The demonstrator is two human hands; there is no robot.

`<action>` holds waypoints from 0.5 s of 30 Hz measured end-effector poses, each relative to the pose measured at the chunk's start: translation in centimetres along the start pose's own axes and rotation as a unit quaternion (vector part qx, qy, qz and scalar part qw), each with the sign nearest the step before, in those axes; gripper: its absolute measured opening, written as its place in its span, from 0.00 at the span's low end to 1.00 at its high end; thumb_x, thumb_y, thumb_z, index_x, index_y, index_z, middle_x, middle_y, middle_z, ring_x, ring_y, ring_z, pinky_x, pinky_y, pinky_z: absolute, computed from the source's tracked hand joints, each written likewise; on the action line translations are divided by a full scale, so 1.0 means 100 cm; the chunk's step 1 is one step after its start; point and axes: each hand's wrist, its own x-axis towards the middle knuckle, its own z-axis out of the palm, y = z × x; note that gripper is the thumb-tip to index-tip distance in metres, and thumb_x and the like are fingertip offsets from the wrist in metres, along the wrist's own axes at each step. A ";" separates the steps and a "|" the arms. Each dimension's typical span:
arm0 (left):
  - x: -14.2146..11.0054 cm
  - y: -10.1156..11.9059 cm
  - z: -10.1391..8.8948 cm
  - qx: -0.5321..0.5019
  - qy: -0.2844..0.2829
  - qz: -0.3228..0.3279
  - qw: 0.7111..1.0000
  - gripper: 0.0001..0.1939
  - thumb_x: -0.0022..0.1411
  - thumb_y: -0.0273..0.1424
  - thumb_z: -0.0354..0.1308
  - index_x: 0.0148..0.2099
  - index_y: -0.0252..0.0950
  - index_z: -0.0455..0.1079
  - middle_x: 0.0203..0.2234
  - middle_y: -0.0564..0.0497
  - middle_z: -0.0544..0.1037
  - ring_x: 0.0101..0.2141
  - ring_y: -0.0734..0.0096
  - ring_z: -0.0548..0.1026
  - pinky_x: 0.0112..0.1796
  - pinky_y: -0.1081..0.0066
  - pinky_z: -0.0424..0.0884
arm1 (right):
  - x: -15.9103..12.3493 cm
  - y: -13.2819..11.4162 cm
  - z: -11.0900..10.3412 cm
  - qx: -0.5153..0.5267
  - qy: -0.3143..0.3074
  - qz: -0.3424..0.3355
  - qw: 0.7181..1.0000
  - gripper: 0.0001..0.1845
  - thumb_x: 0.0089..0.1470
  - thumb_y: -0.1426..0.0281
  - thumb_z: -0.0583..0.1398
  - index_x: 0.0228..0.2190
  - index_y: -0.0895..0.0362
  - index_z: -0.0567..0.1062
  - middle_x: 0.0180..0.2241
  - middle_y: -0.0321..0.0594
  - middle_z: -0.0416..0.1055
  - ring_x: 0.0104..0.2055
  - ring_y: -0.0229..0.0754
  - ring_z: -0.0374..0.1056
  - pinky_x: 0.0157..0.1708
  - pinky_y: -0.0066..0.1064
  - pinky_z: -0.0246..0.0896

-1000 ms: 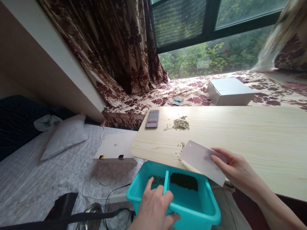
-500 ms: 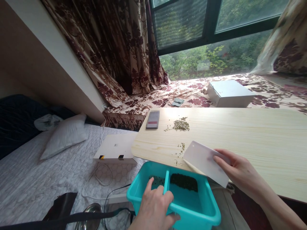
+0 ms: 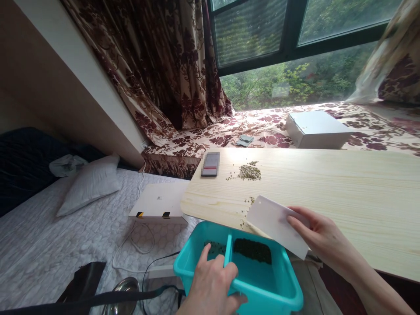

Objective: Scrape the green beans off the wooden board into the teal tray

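My left hand [image 3: 211,280] is closed over the near rim of a teal two-compartment bin [image 3: 262,294], its index finger reaching into the left compartment. My right hand [image 3: 318,227] pinches a flat white plastic scraper [image 3: 275,223], tilted over the table's near edge above the bin. Small greenish-brown grains [image 3: 243,215] lie just left of the scraper, partly hidden by it. A larger pile of grains [image 3: 250,172] sits farther back. Dark green material [image 3: 252,250] fills the back of the bin's right compartment, and a few grains [image 3: 215,247] are in the left one.
The light wooden table [image 3: 344,188] carries a blurred dark phone-like object [image 3: 210,164] at its left corner. A white box [image 3: 160,201] is on the bed at left, near a metal bowl [image 3: 122,297] and a dark strap [image 3: 98,302]. A grey box [image 3: 318,127] stands by the window.
My right hand has moved slightly left and down with the scraper, over part of the near grains. My left hand stays on the bin. The view has shifted a little.
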 end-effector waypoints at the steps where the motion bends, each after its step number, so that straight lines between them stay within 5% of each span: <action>1: 0.000 0.000 0.000 0.001 0.000 0.000 1.000 0.20 0.52 0.46 0.77 0.39 0.40 0.78 0.33 0.51 0.79 0.40 0.57 0.79 0.63 0.42 0.57 | -0.002 -0.002 0.001 0.004 -0.006 0.000 1.000 0.21 0.46 0.53 0.59 0.34 0.54 0.82 0.22 0.41 0.78 0.22 0.48 0.72 0.15 0.34 0.61; 15: -0.001 0.002 -0.003 0.007 -0.011 -0.007 1.000 0.18 0.54 0.44 0.76 0.40 0.40 0.78 0.33 0.51 0.79 0.41 0.56 0.80 0.63 0.38 0.55 | -0.007 -0.004 0.000 -0.032 0.012 -0.013 0.999 0.19 0.47 0.54 0.58 0.32 0.53 0.81 0.22 0.41 0.78 0.22 0.48 0.72 0.18 0.34 0.64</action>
